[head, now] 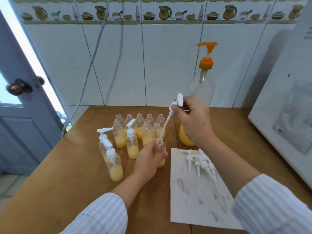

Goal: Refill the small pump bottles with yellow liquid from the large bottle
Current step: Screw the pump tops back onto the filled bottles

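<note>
The left hand (148, 159) grips an uncapped small bottle (160, 150) standing on the wooden table (76, 166); yellow liquid shows at its base. The right hand (194, 119) pinches a white pump head (177, 103), its dip tube (164, 126) slanting down to the bottle's mouth; whether the tip has entered cannot be confirmed. Behind stand open small bottles (140, 127), those nearer the front partly filled with yellow liquid. Three capped pump bottles (114, 159) stand to the left. The large bottle (200, 92) with orange pump stands behind the right hand, holding yellow liquid low down. Spare pumps (200, 164) lie on a white sheet (189, 200). Both sleeves are striped.
</note>
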